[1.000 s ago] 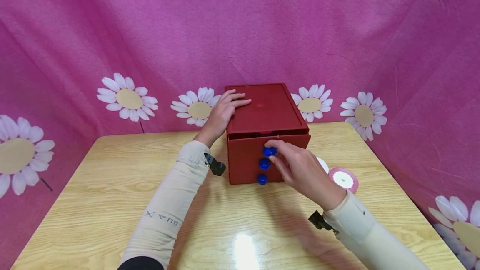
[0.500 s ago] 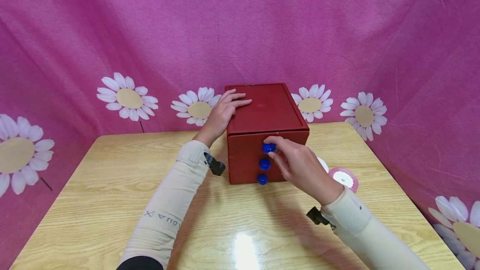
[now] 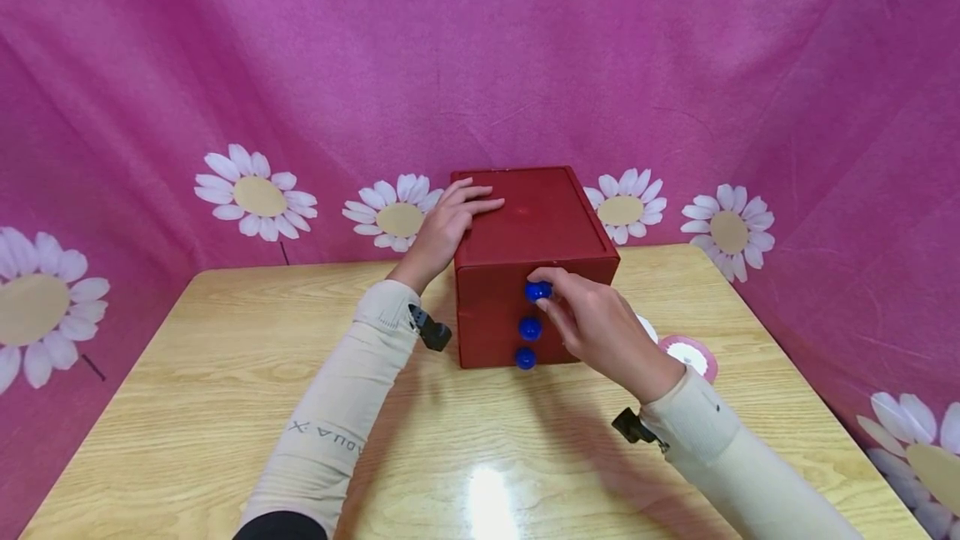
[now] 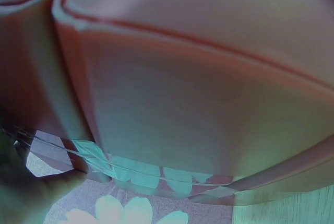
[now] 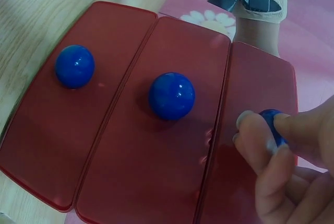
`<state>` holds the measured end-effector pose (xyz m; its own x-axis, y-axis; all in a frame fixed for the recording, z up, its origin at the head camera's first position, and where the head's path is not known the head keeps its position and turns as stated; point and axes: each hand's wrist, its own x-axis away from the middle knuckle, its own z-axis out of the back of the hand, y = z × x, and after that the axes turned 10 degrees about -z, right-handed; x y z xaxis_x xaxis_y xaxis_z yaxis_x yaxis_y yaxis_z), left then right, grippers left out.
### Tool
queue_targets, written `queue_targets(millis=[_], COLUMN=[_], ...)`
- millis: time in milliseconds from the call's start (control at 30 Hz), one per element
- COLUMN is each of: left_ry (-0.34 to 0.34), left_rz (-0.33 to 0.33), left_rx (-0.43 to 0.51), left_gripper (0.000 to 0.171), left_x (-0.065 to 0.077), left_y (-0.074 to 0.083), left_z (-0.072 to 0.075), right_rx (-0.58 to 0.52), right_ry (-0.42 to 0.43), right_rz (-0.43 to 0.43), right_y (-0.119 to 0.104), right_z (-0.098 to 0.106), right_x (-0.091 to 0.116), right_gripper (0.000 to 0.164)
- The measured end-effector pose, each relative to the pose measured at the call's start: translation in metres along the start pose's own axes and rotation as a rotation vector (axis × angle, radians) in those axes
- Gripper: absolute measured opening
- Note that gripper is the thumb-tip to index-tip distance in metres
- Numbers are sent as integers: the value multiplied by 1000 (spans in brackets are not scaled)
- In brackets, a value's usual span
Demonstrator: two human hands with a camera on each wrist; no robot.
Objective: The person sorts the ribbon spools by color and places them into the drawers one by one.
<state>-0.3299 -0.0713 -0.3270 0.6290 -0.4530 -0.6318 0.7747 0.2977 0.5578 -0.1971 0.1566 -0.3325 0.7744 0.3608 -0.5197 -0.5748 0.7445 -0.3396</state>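
A red box with three drawers (image 3: 536,223) stands toward the back of the table, its front facing me. Each drawer front bears one round blue knob; the middle knob (image 5: 171,96) and the bottom knob (image 5: 74,66) are untouched. My right hand (image 3: 611,336) pinches the top knob (image 5: 271,122) between thumb and fingers. The top drawer front (image 5: 255,88) sits level with the other two. My left hand (image 3: 448,223) rests with straight fingers on the left edge of the box's top. In the left wrist view, part of that hand (image 4: 31,187) shows beside the box's side.
A pink and white round disc (image 3: 690,359) lies on the wooden table (image 3: 300,373) right of the box, with a white round thing (image 3: 647,328) partly hidden by the right hand. A pink cloth (image 3: 480,57) with printed daisies hangs behind and at both sides.
The top drawer has slid back into the box, and the dark gap under the top edge has gone. My right hand moved slightly away from me with the knob. The left hand stayed put.
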Motion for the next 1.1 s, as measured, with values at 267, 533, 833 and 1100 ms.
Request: queue_targets(millis=[267,533,833,1100], left_ry=[-8,-15,-9,-6], left_rz=[20,18,22,-25], left_rx=[4,7,13,-11], left_gripper=[46,47,46,48], left_x=[0,0,-1,0], left_y=[1,2,3,4], left_z=[1,0,0,0], right_rx=[3,-36,-82,-102], right_ry=[4,2,44,95], right_rz=[3,-29,-47,1], right_y=[1,1,5,9], right_z=[-1,-2,-8,-15], right_x=[-1,1,3,5], right_gripper=[34,35,39,42])
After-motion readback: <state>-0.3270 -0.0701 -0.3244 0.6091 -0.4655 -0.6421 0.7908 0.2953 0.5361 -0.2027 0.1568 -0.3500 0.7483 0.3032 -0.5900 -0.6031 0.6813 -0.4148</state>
